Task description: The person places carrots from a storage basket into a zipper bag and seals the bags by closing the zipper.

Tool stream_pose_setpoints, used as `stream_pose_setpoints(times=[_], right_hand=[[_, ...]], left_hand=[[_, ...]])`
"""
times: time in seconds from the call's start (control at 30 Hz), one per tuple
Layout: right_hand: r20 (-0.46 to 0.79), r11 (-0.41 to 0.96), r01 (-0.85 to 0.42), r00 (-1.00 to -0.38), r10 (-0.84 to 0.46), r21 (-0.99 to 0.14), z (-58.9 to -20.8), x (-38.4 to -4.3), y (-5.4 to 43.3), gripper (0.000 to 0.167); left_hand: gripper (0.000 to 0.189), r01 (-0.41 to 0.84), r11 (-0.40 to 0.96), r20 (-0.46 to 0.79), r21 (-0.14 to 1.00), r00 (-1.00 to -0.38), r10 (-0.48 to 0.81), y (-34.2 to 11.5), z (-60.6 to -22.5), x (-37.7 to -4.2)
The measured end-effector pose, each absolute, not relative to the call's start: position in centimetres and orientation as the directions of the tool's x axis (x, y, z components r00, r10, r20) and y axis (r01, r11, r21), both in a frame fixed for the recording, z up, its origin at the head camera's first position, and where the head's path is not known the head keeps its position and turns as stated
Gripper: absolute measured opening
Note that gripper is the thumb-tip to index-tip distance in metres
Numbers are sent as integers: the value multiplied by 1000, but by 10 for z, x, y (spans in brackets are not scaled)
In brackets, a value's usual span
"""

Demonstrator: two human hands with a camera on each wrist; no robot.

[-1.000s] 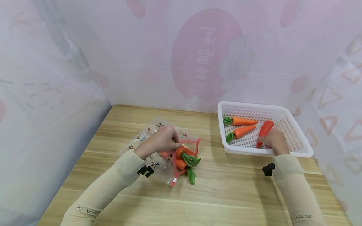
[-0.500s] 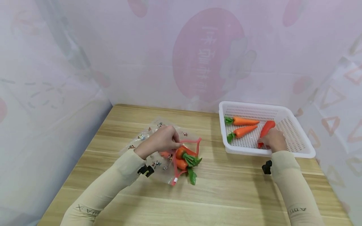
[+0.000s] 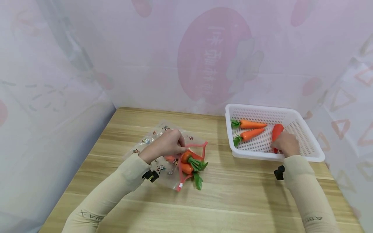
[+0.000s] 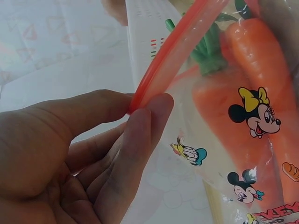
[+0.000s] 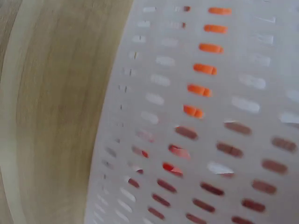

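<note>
Red pepper-like piece (image 3: 277,131) lies in the white basket (image 3: 254,155), swung to point more nearly toward the person than half a second ago; the right hand (image 3: 287,144), shifted slightly rightward, has fingers at its near end, grip hidden, so the piece is being worked but not lifted clear. Beside it, two carrots (image 3: 252,134) sit unmoved. Left hand (image 3: 172,142) steadily pinches the red zip edge (image 4: 170,56) of the carrot-filled bag (image 3: 167,179).

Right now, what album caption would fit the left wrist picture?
Left hand pinching the red edge of a clear, cartoon-printed bag with carrots inside.
</note>
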State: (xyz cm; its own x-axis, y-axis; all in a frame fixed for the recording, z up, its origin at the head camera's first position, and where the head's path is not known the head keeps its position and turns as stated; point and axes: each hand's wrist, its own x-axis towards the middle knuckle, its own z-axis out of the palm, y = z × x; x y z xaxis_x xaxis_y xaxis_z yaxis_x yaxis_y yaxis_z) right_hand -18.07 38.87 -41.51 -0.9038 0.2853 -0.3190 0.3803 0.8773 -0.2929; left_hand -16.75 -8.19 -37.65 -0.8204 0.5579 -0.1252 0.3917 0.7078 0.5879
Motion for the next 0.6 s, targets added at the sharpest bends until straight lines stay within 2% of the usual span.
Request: stream_pose_setpoints(times=[0.17, 0.3, 0.47, 0.6], right_hand=[[-251, 876, 376, -918, 307, -304, -395, -172, 395, 14], [-150, 882, 359, -933, 328, -305, -384, -167, 400, 17], [-36, 882, 332, -940, 340, -335, -378, -164, 407, 26], [26, 878, 296, -944, 329, -375, -378, -161, 415, 25]], left_hand=[[19, 381, 712, -135, 591, -823, 552, -82, -375, -167], [20, 382, 714, -132, 587, -825, 550, -82, -376, -167], [21, 390, 712, -128, 584, -821, 556, -83, -377, -167], [21, 396, 705, -121, 589, -819, 561, -83, -377, -166]])
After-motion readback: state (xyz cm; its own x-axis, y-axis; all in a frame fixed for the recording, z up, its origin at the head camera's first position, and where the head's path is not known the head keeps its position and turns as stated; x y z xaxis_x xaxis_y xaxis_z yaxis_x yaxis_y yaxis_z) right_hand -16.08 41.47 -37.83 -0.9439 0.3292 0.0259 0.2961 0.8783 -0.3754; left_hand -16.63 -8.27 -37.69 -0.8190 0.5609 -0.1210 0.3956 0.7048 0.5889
